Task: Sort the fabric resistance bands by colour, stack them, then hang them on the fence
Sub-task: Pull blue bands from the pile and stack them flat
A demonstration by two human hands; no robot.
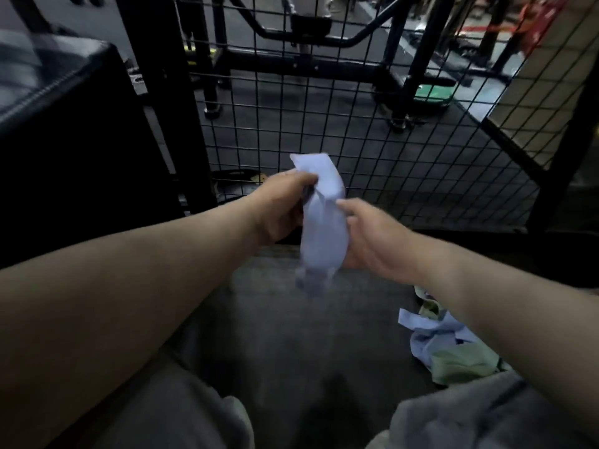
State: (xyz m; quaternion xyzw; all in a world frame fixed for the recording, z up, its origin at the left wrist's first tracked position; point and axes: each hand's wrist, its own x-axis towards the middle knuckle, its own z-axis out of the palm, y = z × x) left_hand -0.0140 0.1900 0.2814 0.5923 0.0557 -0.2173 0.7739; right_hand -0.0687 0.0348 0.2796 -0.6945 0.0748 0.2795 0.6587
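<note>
A pale lilac-blue band point(319, 218) is held upright in mid-air, between the knees and the wire fence point(372, 140). Its upper part is gripped by the left hand point(285, 209), fingers curled round the fabric; its lower part is held by the right hand point(372, 238), thumb laid on the front and fingers hidden behind the cloth. The band's lower end is blurred. Such a two-handed hold is judged to serve for straightening or folding the band flat, so that it can be stacked with others of its colour. An unsorted heap of blue and green bands point(450, 345) is seen on the dark floor point(291, 335), beside the right knee, within easy reach. Nothing is yet hung on the fence.
</note>
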